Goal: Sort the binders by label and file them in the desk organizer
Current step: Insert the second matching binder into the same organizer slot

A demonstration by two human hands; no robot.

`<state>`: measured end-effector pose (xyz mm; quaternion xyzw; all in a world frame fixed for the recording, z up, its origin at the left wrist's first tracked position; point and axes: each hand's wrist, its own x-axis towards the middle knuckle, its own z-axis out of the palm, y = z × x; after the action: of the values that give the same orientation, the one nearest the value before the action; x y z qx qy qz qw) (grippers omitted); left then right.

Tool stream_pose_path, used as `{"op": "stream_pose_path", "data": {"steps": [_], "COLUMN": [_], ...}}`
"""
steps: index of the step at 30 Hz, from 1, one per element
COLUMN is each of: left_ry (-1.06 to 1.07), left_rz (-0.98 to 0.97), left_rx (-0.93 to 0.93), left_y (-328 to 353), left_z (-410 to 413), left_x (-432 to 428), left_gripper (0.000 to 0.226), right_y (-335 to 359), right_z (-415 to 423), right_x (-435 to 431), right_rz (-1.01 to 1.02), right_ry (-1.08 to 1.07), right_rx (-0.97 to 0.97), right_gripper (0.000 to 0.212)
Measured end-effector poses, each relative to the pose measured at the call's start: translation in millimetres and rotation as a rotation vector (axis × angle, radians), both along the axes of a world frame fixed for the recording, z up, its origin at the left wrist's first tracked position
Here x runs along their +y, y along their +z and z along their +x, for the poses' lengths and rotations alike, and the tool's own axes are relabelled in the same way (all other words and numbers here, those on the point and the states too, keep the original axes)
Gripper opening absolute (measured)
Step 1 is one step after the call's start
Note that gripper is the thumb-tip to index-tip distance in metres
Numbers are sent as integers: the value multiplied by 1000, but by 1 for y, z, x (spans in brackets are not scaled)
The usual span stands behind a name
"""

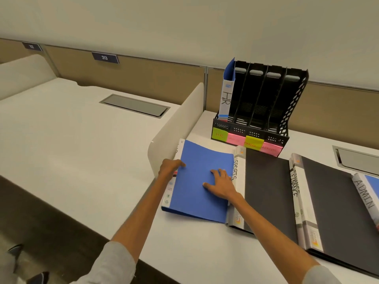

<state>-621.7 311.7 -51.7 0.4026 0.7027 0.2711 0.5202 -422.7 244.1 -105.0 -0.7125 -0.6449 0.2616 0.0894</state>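
We have the blue binder [200,181] flat on the tabletop [184,247], nearest the divider [174,128], its right edge overlapping the SPORTS binder [264,189]. Our left hand [170,168] curls over the spine edge, grip hooked on it though not clearly closed. Our right hand [222,185] lies spread on the cover, pinching nothing. The spine label is mostly hidden under the left hand, so we cannot read it.

The organizer [260,103] stands behind, one HR binder [226,93] upright in its leftmost slot, the other three slots empty. Sticky notes [246,141] mark each slot.

Judgement: this step is lift and read. Tip the spine up first, confirm the label, then match its note. Keep the covers pressed shut, enter spine outward, and clear the SPORTS binder when lifting.
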Motion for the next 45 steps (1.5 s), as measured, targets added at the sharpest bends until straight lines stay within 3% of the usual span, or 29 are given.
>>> {"op": "stream_pose_path", "data": {"steps": [7, 17, 23, 33, 40, 45], "left_ry": [-26, -209, -243, -242, -184, -149], "left_rz": [33, 364, 525, 749, 960, 1021], "left_rx": [-152, 22, 103, 138, 145, 100], "left_y": [37, 82, 123, 152, 168, 165], "left_z": [8, 41, 61, 85, 100, 117], "left_x": [5, 1, -3, -19, -25, -25], "left_gripper": [50, 23, 35, 43, 55, 58], "right_y": [14, 55, 94, 157, 228, 277], "right_z": [5, 29, 47, 57, 61, 67], "right_x": [2, 16, 33, 66, 69, 69], "right_rz": [76, 113, 143, 288, 279, 385], "right_ry": [-103, -143, -216, -227, -189, -73], "right_rx": [248, 398, 597, 736, 943, 940], "right_gripper": [66, 59, 57, 54, 84, 128]}}
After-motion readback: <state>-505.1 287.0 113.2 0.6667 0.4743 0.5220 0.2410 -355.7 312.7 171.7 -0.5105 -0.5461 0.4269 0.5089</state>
